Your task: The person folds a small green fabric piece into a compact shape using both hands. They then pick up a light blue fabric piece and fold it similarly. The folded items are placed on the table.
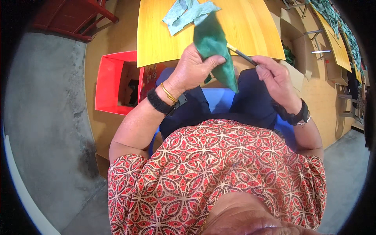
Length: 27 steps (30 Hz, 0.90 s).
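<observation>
My left hand is closed on a dark green, soft-looking sheet piece, thumb on its face and the other fingers behind. The piece hangs over the near edge of the yellow table and tapers to a point above my lap. In my right hand, thumb and fingers pinch a slim stick-like tool with a dark handle and a yellow front part. Its front end meets the right edge of the green piece; the exact tip is hard to make out. Several pale teal pieces lie on the table's far side.
Left of my knees stands a red open box with something dark inside. A cardboard box is right of the table. Further right, another table bears a heap of teal pieces. A dark red wooden piece of furniture stands at the far left.
</observation>
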### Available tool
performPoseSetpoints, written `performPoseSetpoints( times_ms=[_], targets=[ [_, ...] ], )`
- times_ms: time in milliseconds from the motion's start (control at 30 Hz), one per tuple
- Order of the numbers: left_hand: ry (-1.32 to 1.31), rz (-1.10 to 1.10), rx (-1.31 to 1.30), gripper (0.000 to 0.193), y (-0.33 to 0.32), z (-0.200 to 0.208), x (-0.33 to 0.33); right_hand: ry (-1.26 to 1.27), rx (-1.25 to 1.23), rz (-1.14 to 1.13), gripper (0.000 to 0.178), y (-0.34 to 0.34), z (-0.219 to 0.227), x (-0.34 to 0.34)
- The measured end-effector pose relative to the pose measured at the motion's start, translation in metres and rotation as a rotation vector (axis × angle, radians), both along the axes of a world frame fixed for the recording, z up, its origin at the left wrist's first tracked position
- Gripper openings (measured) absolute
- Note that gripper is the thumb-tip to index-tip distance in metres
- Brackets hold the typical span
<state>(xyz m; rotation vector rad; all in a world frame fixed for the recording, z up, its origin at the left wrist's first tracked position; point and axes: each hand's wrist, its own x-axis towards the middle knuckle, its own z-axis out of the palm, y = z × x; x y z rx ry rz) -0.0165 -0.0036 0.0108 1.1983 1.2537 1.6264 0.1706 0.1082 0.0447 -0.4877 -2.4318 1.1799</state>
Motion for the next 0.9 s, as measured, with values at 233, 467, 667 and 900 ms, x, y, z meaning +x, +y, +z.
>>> performPoseSetpoints(
  times_ms=[233, 467, 667, 900],
  targets=[
    [0.072, -0.072, -0.081, 0.034, -0.002, -0.003, 0.018, 0.092, -0.823, -0.051, 0.014, -0.02, -0.015, -0.026],
    [0.048, -0.343, -0.128, 0.044, -0.003, -0.003, 0.001, 0.214, -0.387, -0.026, 0.013, -0.013, -0.031, -0.026],
    [-0.709, -0.077, 0.11, 0.024, -0.006, 0.011, -0.006, 0.103, -0.309, 0.072, 0.017, -0.012, -0.038, -0.032],
    [-0.236, 0.014, 0.09, 0.02, -0.011, 0.024, 0.002, -0.089, -0.255, 0.127, 0.025, -0.001, -0.04, -0.03]
  ],
)
